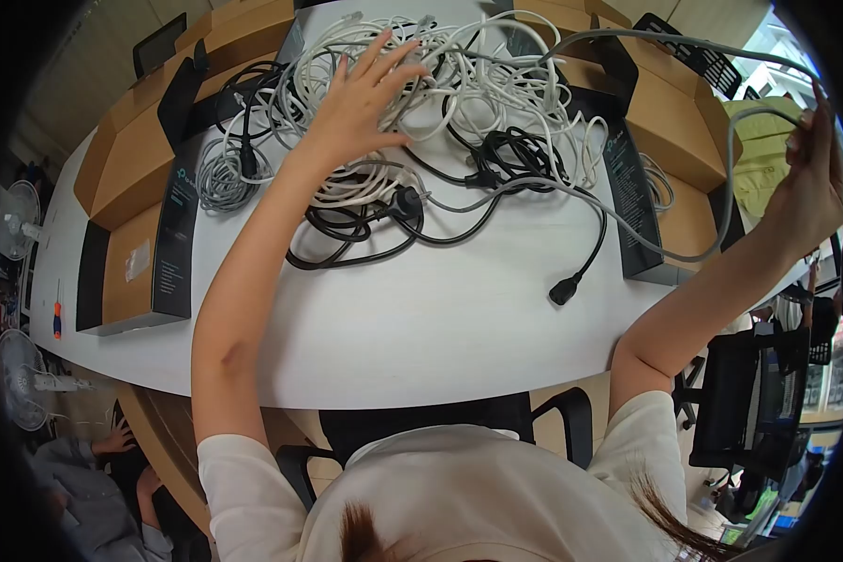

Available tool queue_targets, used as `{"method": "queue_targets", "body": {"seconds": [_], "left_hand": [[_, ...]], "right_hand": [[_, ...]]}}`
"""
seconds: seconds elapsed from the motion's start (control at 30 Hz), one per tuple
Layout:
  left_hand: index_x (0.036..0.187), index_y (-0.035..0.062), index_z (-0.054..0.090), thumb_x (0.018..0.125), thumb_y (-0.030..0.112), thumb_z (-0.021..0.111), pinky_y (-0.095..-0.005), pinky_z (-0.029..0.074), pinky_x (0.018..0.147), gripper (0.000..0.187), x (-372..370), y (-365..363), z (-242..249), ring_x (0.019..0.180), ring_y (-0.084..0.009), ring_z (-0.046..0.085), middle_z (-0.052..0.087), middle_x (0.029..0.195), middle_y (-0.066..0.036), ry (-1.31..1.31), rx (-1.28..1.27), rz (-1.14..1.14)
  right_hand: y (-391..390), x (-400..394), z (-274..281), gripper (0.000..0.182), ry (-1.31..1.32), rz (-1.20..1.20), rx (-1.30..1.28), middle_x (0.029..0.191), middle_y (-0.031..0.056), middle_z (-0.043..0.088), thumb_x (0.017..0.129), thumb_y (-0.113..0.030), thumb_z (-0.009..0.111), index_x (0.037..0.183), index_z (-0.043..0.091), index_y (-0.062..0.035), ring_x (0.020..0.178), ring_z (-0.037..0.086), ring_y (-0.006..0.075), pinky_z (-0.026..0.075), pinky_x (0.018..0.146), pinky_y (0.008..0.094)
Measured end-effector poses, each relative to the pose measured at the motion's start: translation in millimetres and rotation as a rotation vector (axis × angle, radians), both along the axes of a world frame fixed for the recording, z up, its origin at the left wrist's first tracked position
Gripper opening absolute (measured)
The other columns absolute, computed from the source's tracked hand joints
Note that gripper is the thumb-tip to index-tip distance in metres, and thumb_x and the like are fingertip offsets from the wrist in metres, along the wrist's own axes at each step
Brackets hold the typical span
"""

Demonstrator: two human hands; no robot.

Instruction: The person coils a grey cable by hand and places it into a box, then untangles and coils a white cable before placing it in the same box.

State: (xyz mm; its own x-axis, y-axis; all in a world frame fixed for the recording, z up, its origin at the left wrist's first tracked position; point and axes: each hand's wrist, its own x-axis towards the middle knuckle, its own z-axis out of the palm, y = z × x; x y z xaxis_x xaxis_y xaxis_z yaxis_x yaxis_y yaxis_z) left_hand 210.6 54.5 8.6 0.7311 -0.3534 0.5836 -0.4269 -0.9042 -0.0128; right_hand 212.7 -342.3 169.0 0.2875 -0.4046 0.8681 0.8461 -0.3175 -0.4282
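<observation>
My left hand (361,108) reaches over a tangled pile of white and grey cables (506,89), its fingers spread and the palm turned down. Off to the far right, my right hand (815,178) is raised with its fingers closed round a grey cable (729,178). That cable loops down from the hand and runs back across the table into the tangle; another stretch arcs over the top of the pile to the same hand. Black power cords (356,253) lie coiled below my left hand. One black connector (564,290) rests on the white tabletop to the right.
Open cardboard boxes with black outsides stand at the left (126,272) and right (679,140). A grey cable coil (225,178) sits beside the left box. A screwdriver (57,318) lies at the far left edge. Another person (94,496) sits at lower left, near fans (23,375).
</observation>
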Motion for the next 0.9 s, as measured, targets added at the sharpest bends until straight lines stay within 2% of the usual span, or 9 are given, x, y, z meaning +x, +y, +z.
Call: {"method": "queue_targets", "body": {"seconds": [0.07,0.1,0.17,0.27,0.37,0.5,0.77,0.8,0.9], "left_hand": [[0.127,0.0264,0.045,0.064,0.014,0.077,-0.0563,0.027,0.109,0.072,2,8,3,0.139,-0.0260,0.018,0.027,0.148,0.002,-0.030,-0.009,-0.004],[0.129,0.0251,0.045,0.065,0.013,0.075,-0.0554,0.026,0.109,0.071,1,12,7,0.139,-0.0268,0.020,0.028,0.148,0.001,-0.011,-0.107,-0.062],[0.131,0.0224,0.046,0.067,0.010,0.070,-0.0536,0.024,0.110,0.070,-3,21,14,0.138,-0.0283,0.024,0.031,0.148,-0.001,0.025,-0.302,-0.174],[0.134,0.0240,0.046,0.065,0.009,0.067,-0.0453,0.028,0.110,0.074,-6,42,20,0.135,-0.0268,0.031,0.032,0.148,-0.001,0.123,-0.370,-0.216],[0.133,0.0267,0.049,0.065,0.004,0.068,-0.0434,0.032,0.109,0.073,-11,51,27,0.134,-0.0262,0.033,0.030,0.149,0.001,0.196,-0.367,-0.213],[0.132,0.0328,0.048,0.067,0.001,0.071,-0.0418,0.035,0.108,0.076,-18,50,26,0.133,-0.0248,0.035,0.026,0.150,0.003,0.242,-0.330,-0.176],[0.119,0.0275,0.061,0.076,0.008,0.068,-0.0344,0.048,0.094,0.049,-41,39,24,0.111,-0.0213,0.057,0.042,0.141,0.002,0.248,-0.258,-0.130],[0.114,0.0219,0.064,0.080,0.008,0.064,-0.0327,0.051,0.085,0.037,-48,36,24,0.098,-0.0217,0.063,0.052,0.132,-0.001,0.242,-0.290,-0.078],[0.115,0.0184,0.064,0.083,0.007,0.061,-0.0321,0.052,0.083,0.034,-64,36,25,0.099,-0.0235,0.063,0.055,0.129,-0.002,0.222,-0.359,-0.098]], "right_hand": [[-15,1,2,0.020,0.042,0.075,0.051,0.082,0.0034,0.064,0.088,-0.006,0.060,0.103,0.065,0.0058,0.069,0.052,0.0072,0.039,0.062,0.0191],[-49,15,-5,0.021,0.005,-0.251,-0.172,0.087,0.0039,0.062,0.089,-0.008,0.059,0.105,0.063,0.0058,0.071,0.051,0.0087,0.039,0.064,0.0206],[-89,26,3,0.020,0.100,0.038,0.152,0.090,0.0050,0.061,0.090,-0.009,0.058,0.104,0.062,0.0045,0.077,0.054,0.0103,0.042,0.068,0.0220],[-107,29,-1,0.023,0.069,-0.023,0.050,0.090,0.0058,0.062,0.092,-0.011,0.056,0.109,0.062,0.0033,0.077,0.056,0.0104,0.044,0.070,0.0223],[-67,-2,11,0.030,0.072,-0.059,0.118,0.068,0.0054,0.058,0.089,-0.025,0.062,0.100,0.066,0.0028,0.049,0.049,0.0115,0.040,0.037,0.0234],[-62,-24,7,0.031,0.112,-0.502,0.288,0.075,0.0084,0.060,0.093,-0.024,0.056,0.095,0.065,0.0064,0.058,0.053,0.0140,0.043,0.047,0.0273],[-68,-9,6,0.028,0.213,-0.322,0.133,0.077,0.0102,0.062,0.092,-0.019,0.057,0.092,0.064,0.0075,0.058,0.052,0.0153,0.041,0.049,0.0275],[-78,8,5,0.035,0.202,-0.159,0.094,0.087,0.0148,0.061,0.097,-0.023,0.046,0.096,0.060,0.0092,0.071,0.058,0.0195,0.049,0.057,0.0269],[-62,22,-3,0.027,0.244,-0.100,-0.080,0.088,0.0100,0.062,0.095,-0.018,0.050,0.107,0.060,0.0049,0.073,0.057,0.0148,0.047,0.062,0.0246]]}}
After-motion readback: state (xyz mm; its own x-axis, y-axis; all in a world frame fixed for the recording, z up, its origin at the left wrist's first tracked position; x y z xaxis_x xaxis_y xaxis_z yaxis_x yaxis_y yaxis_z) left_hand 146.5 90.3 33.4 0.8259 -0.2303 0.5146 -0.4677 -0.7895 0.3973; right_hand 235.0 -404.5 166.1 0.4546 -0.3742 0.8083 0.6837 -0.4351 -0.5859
